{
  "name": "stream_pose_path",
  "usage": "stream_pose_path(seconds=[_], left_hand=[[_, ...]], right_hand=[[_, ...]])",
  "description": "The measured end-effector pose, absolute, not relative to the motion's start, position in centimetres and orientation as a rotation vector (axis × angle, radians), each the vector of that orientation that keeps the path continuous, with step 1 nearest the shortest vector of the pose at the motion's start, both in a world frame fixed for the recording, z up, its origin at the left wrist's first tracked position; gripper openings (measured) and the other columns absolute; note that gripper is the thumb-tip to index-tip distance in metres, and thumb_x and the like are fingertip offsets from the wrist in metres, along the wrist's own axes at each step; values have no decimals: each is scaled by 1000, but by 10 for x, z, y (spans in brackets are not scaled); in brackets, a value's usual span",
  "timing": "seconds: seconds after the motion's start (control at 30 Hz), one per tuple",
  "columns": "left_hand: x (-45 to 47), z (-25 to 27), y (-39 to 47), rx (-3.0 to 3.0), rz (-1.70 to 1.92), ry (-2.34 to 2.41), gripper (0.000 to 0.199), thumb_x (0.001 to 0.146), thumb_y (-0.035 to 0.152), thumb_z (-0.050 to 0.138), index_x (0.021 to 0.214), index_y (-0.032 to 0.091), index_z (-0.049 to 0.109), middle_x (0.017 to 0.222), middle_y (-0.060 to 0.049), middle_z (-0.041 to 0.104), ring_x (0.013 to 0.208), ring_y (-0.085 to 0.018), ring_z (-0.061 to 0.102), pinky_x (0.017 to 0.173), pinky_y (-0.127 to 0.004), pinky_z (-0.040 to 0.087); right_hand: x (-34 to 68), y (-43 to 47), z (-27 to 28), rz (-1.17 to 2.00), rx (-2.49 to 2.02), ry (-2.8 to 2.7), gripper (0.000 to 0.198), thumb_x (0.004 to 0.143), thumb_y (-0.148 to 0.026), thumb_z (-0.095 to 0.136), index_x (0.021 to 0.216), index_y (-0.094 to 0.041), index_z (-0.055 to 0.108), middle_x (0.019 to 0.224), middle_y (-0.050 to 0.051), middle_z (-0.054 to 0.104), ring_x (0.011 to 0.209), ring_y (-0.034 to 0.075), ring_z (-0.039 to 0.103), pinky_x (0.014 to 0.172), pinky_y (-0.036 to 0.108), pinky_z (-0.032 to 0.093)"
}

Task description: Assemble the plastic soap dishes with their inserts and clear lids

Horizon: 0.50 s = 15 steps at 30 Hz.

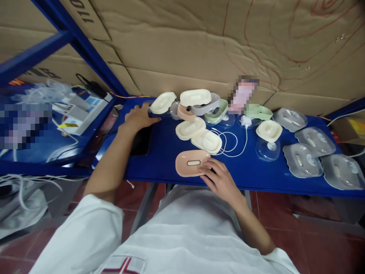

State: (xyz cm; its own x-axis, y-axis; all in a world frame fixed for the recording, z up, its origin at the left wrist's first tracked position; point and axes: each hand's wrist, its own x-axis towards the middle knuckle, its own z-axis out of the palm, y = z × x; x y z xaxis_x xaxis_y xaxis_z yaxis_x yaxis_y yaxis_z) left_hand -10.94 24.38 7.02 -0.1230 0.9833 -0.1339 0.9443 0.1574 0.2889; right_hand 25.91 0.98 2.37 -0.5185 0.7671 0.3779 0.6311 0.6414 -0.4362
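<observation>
My right hand (219, 177) grips the right end of a pink soap dish (184, 163), fingers on its rim; the dish has a pale oval slot in its floor. My left hand (139, 117) reaches to the back left, thumb and fingers apart, beside a cream dish (164, 102). Some clear plastic shows by its fingertips, which are partly hidden. A dark flat tablet or phone (142, 141) lies under my left wrist. Between my hands lie two more cream dishes, the nearer one (211, 141) beside a looped white cable (238, 155).
Behind stand a stacked cream dish (195, 97), a grey-white ring (208, 107) and green parts (258, 111). Several clear-covered grey dishes (303, 161) fill the right side. A blue frame post (82, 43) and a white box (85, 114) stand left; cardboard (176, 45) backs the blue table.
</observation>
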Motion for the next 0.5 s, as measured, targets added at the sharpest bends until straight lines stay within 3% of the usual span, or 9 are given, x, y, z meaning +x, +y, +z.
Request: stream_pose_path(seconds=[0.1,0.23,0.37,0.5], left_hand=[[-112,72,242,1861,204,2200,97,90,62,77,167,14,44,165,-24,48,152,-50,47,120,-71,41],[-124,73,235,1815,188,2301,103,87,65,77,169,16,39,169,-29,42,153,-56,42,118,-74,38],[-133,67,232,1770,254,2372,101,90,66,72,171,18,36,171,-29,39,157,-55,38,121,-71,36],[-143,58,233,1837,273,2290,100,97,64,65,173,12,27,172,-34,34,161,-56,35,124,-75,33]], right_hand=[[260,10,22,304,-1076,-2323,31,110,-24,62,141,-25,69,139,12,72,146,30,60,115,51,57],[261,11,20,282,-1064,-2325,31,110,-25,64,140,-24,69,140,12,72,145,31,60,114,52,58],[261,10,20,308,-1064,-2317,31,110,-24,63,140,-24,70,140,13,72,145,31,60,114,52,57],[260,10,22,317,-1077,-2312,30,110,-25,64,139,-25,70,141,12,72,145,31,61,113,52,58]])
